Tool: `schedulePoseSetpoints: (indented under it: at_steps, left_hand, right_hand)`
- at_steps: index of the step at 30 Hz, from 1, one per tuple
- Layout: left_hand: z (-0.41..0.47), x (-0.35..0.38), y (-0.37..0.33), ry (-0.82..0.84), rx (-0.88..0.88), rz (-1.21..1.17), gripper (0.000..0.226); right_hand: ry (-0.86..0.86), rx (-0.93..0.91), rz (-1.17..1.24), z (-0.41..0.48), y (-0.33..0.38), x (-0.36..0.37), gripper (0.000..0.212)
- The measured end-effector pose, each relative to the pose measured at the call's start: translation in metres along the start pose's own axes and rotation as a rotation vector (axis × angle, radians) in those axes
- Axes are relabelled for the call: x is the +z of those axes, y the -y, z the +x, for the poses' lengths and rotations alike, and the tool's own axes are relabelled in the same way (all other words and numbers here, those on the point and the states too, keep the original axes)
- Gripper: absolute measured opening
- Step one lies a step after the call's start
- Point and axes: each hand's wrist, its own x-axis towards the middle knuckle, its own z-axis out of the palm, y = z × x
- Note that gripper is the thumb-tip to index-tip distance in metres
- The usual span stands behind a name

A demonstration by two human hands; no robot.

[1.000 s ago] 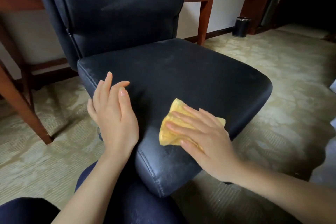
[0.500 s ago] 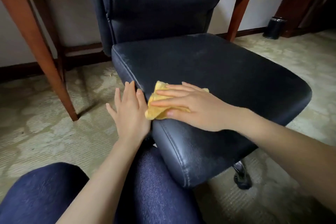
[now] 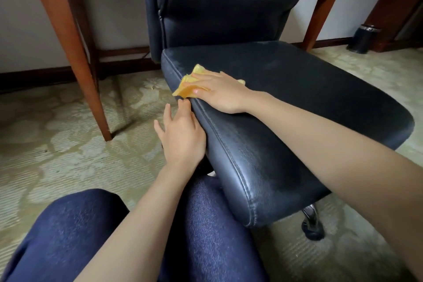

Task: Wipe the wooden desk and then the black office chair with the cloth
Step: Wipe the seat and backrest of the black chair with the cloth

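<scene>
Right hand: lying flat with fingers straight and close together, gripping nothing, pressing the yellow cloth down on the black office chair at the seat's edge. The cloth is lying bunched under the fingers, its folds sticking out beyond the fingertips and over the seam. Left hand: sitting just below and nearer than the right hand, open with fingers straight, resting against the side wall of the seat cushion, holding nothing. Backrest: rising upright beyond the right hand. Wooden worktop: standing behind the chair, its legs showing on either side of the hands. Patterned carpet: lying beneath both hands. Castor: showing under the seat, below the right forearm. Black bin: standing well beyond the right hand by the wall. Denim-clad knees: bending beneath the left forearm.
</scene>
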Motion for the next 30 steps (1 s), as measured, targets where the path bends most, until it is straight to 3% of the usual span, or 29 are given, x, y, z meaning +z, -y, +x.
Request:
schedulePoseSetpoints:
  at_steps: [8, 17, 22, 25, 30]
  left_hand:
    - [0.002, -0.002, 0.002, 0.004, 0.042, 0.034, 0.041]
    - [0.001, 0.001, -0.001, 0.0, 0.107, 0.116, 0.05]
    - [0.001, 0.001, -0.002, -0.022, 0.111, 0.151, 0.054]
    - [0.001, 0.001, -0.003, -0.029, 0.111, 0.147, 0.054]
    - [0.001, 0.002, -0.005, -0.051, 0.115, 0.125, 0.049]
  right_hand:
    - [-0.181, -0.044, 0.081, -0.131, 0.02, 0.009, 0.036]
    - [-0.514, -0.285, -0.13, -0.198, 0.026, 0.058, 0.03]
    - [-0.632, -0.368, -0.381, -0.229, 0.008, 0.094, 0.031]
    - [-0.642, -0.263, -0.305, -0.234, -0.001, 0.093, 0.029]
    - [-0.494, 0.048, -0.049, -0.218, -0.008, 0.052, 0.04]
